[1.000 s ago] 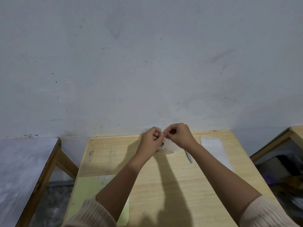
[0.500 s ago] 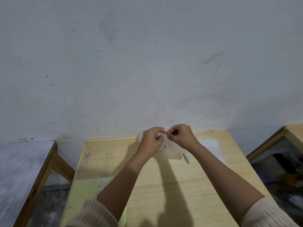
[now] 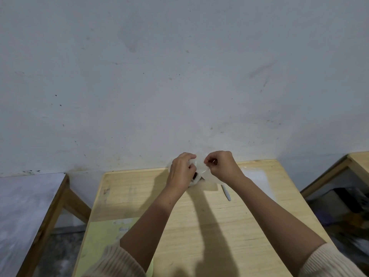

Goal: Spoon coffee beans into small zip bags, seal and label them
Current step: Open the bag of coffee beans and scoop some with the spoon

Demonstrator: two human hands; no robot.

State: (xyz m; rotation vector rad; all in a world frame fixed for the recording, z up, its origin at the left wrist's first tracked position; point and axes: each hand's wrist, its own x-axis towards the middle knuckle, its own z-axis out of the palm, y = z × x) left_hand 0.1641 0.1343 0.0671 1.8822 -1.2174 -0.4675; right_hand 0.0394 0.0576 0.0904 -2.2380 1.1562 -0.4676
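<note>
Hard to make out: On my feed the zip bag (image 3: 199, 167) is a clear film, blurred against the grey wall (image 3: 179, 76). It sits at the centre of the frame, held over the far edge of the wooden table (image 3: 139, 196). A dark patch (image 3: 195, 175) shows low in it. It may be coffee beans, but I cannot tell.
Hidden: A pale rounded thing (image 3: 193, 183) below the bag is mostly covered by the left hand, and I cannot name it.
Cut off: Both forearms run out of the bottom of the frame, with only the cuffs of the cream knit sleeves (image 3: 119, 262) showing.
Left hand (image 3: 180, 172): The fingers are curled, and thumb and fingertips pinch the left part of the bag's top edge.
Right hand (image 3: 223, 166): It is curled too, with thumb and forefinger pinching the right part of the same edge. The two hands are close together, with only a short strip of film between them.
Left edge: A grey-topped table (image 3: 26, 206) stands apart from mine.
Lower left: A yellow-green sheet (image 3: 99, 240) carries faint writing and lies partly under the left forearm.
Right of centre: A slim white stick (image 3: 226, 193), either a pen or a spoon, lies just beside the right forearm.
Further right: A pale translucent sheet (image 3: 257, 176) is partly covered by that arm.
Right edge: The corner of another wooden table (image 3: 357, 162) shows, with blurred dark clutter beneath it.
</note>
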